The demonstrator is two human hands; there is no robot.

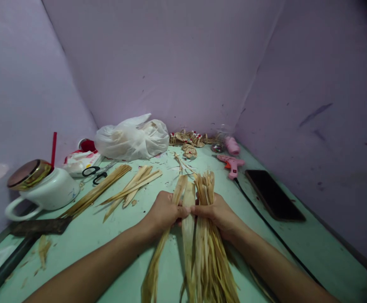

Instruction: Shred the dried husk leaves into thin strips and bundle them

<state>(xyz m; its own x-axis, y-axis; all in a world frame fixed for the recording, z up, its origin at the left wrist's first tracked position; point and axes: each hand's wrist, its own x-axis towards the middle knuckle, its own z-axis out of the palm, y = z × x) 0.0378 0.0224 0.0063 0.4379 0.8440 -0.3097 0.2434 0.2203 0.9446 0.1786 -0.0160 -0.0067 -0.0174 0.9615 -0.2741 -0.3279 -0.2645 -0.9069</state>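
Near the middle of the table, my right hand (pixel 223 212) grips a thick bundle of dry straw-coloured leaf strips (pixel 210 256), which fans out toward me. My left hand (pixel 164 212) is closed around a narrower dried strip (pixel 156 261) hanging on its left side. Between the hands, a broad pale strip (pixel 188 242) is pinched where both thumbs meet. Fingers behind the strips are mostly hidden. More dried strips lie on the table to the left, some in a flat stack (pixel 107 185) and several loose (pixel 139 183).
Left: a hammer (pixel 40 226), white mug (pixel 59 191), black-handled scissors (pixel 98 173) and tissue pack (pixel 82 162). Back: a white plastic bag (pixel 133 139) and woven pieces (pixel 190 151). Right: a pink glue gun (pixel 232 165) with black cord, pink spool (pixel 232 145) and phone (pixel 273 193). Walls enclose the table.
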